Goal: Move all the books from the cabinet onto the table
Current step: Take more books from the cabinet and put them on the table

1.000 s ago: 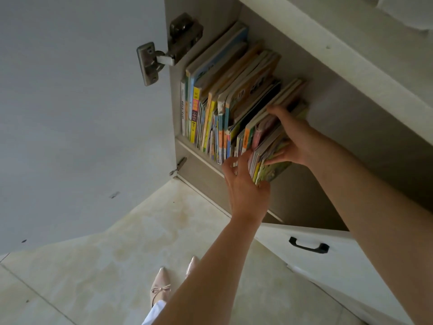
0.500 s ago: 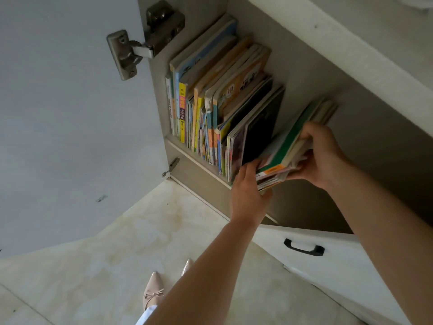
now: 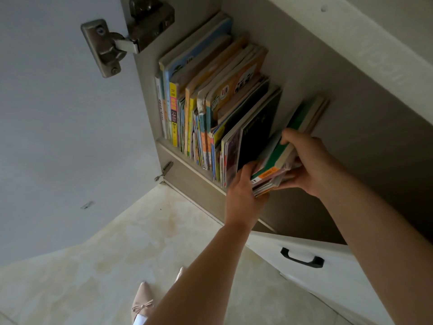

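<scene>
Books (image 3: 210,109) stand packed upright in the left part of the cabinet (image 3: 304,73), hard against its left wall, door (image 3: 58,113) swung wide open on its hinge (image 3: 112,43). A small bundle of books (image 3: 288,151) tilts away from the row, its top leaning right into the bare shelf space. Right hand (image 3: 309,165) curls round the bundle, thumb on top. Left hand (image 3: 243,191) reaches up, fingers curled on the bundle's lower corner beside a dark book (image 3: 257,127).
</scene>
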{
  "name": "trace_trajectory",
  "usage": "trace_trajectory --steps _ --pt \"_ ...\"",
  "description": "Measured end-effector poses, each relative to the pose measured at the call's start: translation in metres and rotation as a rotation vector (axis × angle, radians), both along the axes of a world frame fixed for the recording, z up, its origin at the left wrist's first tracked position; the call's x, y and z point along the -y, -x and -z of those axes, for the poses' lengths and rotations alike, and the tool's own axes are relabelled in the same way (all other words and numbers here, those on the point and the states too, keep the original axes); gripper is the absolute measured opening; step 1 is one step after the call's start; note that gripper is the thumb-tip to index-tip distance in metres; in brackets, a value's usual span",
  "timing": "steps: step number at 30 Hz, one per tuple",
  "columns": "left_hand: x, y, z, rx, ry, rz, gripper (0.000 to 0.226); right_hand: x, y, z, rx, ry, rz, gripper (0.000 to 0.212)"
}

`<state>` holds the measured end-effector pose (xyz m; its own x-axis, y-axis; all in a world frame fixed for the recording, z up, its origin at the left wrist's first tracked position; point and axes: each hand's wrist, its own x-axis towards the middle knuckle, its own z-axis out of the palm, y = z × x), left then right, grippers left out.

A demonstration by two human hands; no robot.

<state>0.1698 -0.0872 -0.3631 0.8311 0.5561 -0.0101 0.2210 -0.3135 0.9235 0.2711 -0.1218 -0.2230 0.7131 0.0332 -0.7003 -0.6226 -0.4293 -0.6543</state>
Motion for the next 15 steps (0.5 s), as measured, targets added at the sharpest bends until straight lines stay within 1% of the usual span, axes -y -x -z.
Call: trace_trajectory --steps 4,5,6,8,9,15 --pt "0.002 -0.003 0.004 0.028 -0.002 -0.039 0.059 0.004 0.000 0.000 0.022 0.011 -0.018 0.068" --pt "0.001 -0.004 0.004 0.030 -0.005 -0.047 0.056 0.003 0.001 -0.002 0.027 0.012 -0.036 0.061" --pt "0.000 -0.004 0.003 0.031 -0.002 -0.048 0.054 0.003 0.003 -0.005 0.036 0.007 -0.061 0.048" --pt "-0.005 0.000 0.002 0.025 0.010 -0.026 0.051 0.002 0.009 -0.012 0.049 -0.008 -0.099 0.015" --pt "-0.008 0.005 0.000 0.023 0.010 -0.011 0.050 0.001 0.015 -0.016 0.044 -0.021 -0.105 0.006" --pt "-0.028 0.058 -0.014 0.021 -0.004 0.022 0.048 -0.006 0.064 -0.026 -0.023 -0.087 -0.099 0.006"
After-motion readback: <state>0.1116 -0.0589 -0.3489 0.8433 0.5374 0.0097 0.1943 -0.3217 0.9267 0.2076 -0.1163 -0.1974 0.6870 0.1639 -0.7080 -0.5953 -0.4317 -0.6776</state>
